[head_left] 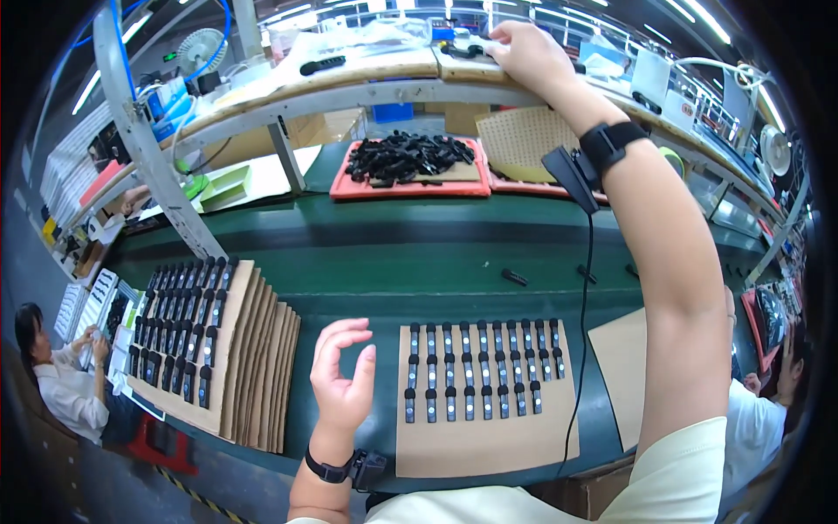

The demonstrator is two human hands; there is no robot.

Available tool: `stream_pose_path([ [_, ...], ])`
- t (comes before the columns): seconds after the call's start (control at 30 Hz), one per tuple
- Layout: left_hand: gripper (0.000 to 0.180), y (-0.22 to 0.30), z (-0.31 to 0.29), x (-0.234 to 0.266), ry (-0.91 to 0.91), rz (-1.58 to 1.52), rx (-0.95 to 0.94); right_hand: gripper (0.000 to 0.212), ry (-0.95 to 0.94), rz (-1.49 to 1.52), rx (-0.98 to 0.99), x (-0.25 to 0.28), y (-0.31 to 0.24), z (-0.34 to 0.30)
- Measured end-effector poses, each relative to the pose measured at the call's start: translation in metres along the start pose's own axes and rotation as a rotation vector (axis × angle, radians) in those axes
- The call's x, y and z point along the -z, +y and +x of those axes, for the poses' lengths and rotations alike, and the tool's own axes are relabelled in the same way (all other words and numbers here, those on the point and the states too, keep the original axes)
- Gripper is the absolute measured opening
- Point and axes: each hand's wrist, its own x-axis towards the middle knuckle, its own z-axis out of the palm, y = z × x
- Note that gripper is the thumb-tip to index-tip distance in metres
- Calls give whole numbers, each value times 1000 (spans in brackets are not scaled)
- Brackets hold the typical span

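My left hand [342, 375] hovers beside a cardboard sheet [471, 450], its fingers curved, thumb apart, holding nothing. On that sheet stand rows of small black microphone-like pieces [468, 371] with dark rounded tops; the last row is shorter. My right hand [532, 59] reaches to the raised shelf, fingertips bent together by a dark piece [467, 51] and some whitish material. What it grips there is too small to make out. Each wrist wears a black strap with a small device, and a black cable hangs from the right one.
A stack of cardboard sheets [262, 358] bearing similar pieces stands at left. Across the green bench [375, 249], a pink tray [410, 189] holds a black heap. Loose pieces [514, 277] lie on the bench. A metal post [157, 131] rises at left. People sit on both sides.
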Motion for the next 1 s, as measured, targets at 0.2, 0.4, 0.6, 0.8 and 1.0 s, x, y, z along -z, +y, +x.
stream_pose_path([
  [0.2, 11, -10, 14, -15, -69, -8, -15, 14, 114, 176, 244, 47, -23, -25],
  [0.4, 9, -31, 62, -55, -251, 47, -130, 15, -43, 460, 656, 72, 4, -131],
  [0.6, 12, -81, 104, -118, -619, 134, -26, 19, -654, 35, 169, 60, 81, -264],
  [0.8, 22, -135, 116, -189, -956, 401, -29, 26, -904, -118, -231, 5, 135, -356],
  [1.0, 31, -172, 107, -230, -1028, 520, -75, 32, -989, -180, -524, -49, 152, -388],
])
